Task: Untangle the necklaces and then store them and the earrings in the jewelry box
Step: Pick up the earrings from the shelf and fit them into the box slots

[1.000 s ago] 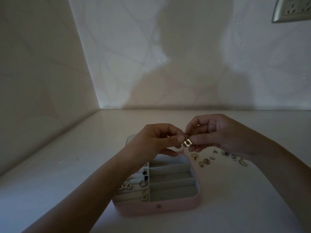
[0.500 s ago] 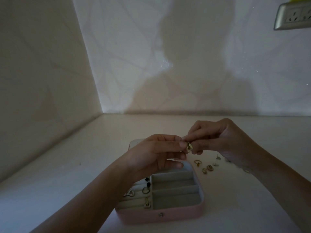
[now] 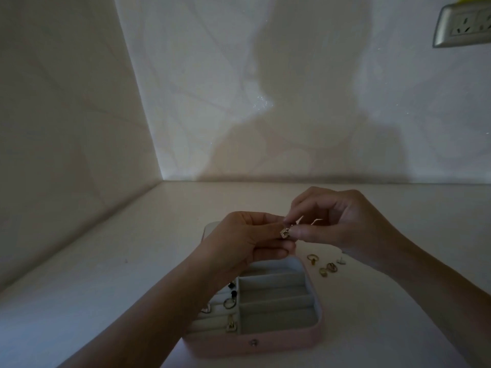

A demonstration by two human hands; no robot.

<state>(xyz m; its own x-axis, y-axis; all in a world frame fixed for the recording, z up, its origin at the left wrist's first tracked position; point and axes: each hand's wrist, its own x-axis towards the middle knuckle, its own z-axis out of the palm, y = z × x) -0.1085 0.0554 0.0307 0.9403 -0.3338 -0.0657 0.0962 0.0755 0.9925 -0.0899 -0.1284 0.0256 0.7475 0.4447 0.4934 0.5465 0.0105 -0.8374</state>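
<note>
grip: a small gold square earring [image 3: 284,233] is pinched from both sides. the left hand [image 3: 247,239] is curled, with thumb and forefinger closed on the earring's left side. the right hand [image 3: 340,221] is closed on its right side with thumb and forefinger tips, and the other fingers are loosely bent. the earring is held in the air, above the far edge of the jewelry box [image 3: 265,342] and not touching it.

box: pink, open, set on the pale table [image 3: 111,288] directly under the hands. a snap button is seen on the near wall. the right half is divided into grey compartments lying across. in the slotted left half are lodged a hoop earring [image 3: 228,303], dark pieces [image 3: 233,288] just beyond it, and a gold rectangular earring [image 3: 230,326] nearest the front. a pale outline-shaped piece [image 3: 206,309] is partly hidden by the left forearm. the lid [image 3: 210,227] is partly seen at the far left, behind the left hand.

table: several loose earrings [image 3: 328,268] are clustered just right of the box, under the right wrist.

surroundings: a wall socket [image 3: 462,25] is mounted far right, high up.
</note>
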